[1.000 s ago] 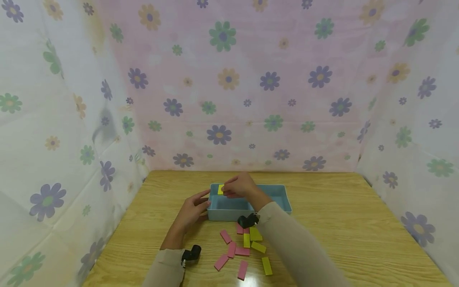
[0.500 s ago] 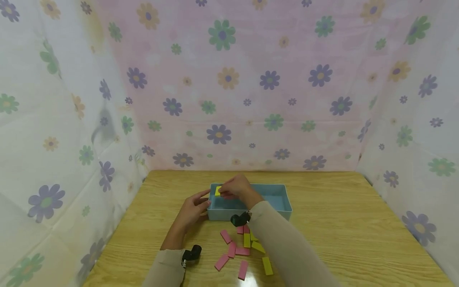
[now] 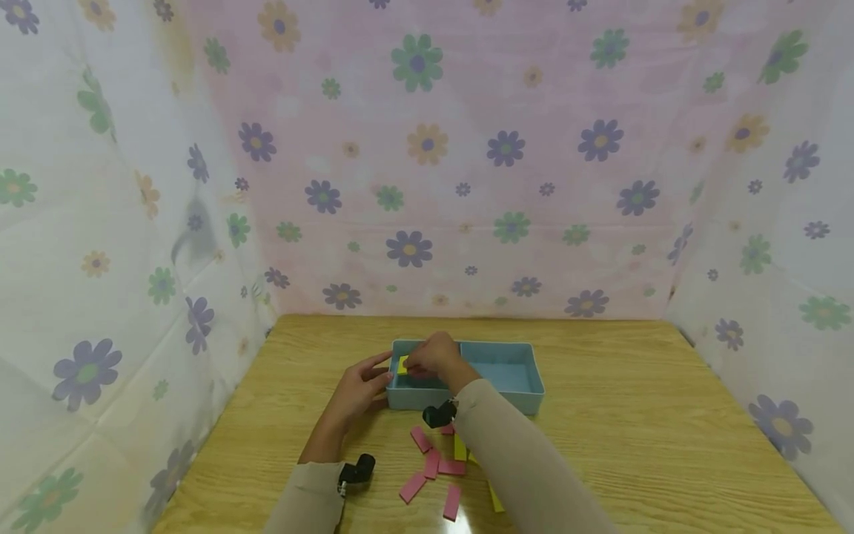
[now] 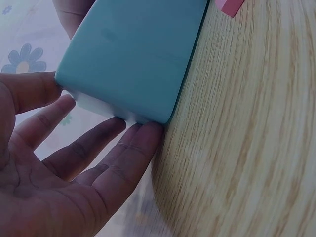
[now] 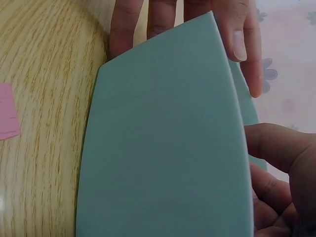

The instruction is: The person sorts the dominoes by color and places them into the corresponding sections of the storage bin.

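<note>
A light blue two-compartment box [image 3: 410,400] stands on the table. My left hand [image 3: 356,389] is at its left end; in the left wrist view the left hand [image 4: 89,182] lays extended fingers against the end wall, thumb near the rim. My right hand [image 3: 435,356] reaches down into the left compartment, where it pinches a yellow rectangular block [image 3: 402,365] near the left wall. In the right wrist view, the box's long wall [image 5: 163,128] hides the block and much of the right hand [image 5: 284,163].
Several pink blocks [image 3: 432,463] lie scattered in front of the box. Yellow blocks [image 3: 460,447] lie beside them, partly covered by the right sleeve [image 3: 527,467]. Flower-printed cloth [image 3: 467,222] hangs behind and at both sides of the wooden table [image 3: 640,415].
My right hand has moved left and lower into the left compartment, with the yellow block between its fingers. The left hand has stayed against the box's end.
</note>
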Demonstrator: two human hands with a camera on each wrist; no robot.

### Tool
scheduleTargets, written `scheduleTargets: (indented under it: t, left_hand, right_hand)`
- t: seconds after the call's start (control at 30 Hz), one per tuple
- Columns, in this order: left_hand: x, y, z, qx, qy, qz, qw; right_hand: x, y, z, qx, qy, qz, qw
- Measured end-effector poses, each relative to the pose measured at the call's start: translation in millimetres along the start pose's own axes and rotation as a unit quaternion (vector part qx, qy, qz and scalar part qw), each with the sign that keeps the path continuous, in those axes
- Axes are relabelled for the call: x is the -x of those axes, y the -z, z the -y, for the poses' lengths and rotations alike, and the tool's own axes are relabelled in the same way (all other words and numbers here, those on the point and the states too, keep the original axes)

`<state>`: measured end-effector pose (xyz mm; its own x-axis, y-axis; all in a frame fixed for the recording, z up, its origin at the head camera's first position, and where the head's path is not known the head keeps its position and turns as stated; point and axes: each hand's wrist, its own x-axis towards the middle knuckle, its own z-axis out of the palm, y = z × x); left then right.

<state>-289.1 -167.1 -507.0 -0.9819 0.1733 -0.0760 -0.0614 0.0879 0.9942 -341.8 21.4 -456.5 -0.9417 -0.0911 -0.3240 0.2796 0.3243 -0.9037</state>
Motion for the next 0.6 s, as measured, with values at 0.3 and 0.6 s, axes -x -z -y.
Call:
scheduleTargets:
  t: [0.3, 0.6]
  left_hand:
    - [0.3, -0.5, -2.0, -0.003, 0.001, 0.004, 1.0000]
    - [-0.9, 0.6, -0.1, 0.004, -0.001, 0.009, 1.0000]
  right_hand:
    - [-5.1, -2.6, -1.0, 0.014, -0.002, -0.002, 0.9999]
    - [-5.2, -6.7, -2.6, 0.004, 0.007, -0.005, 1.0000]
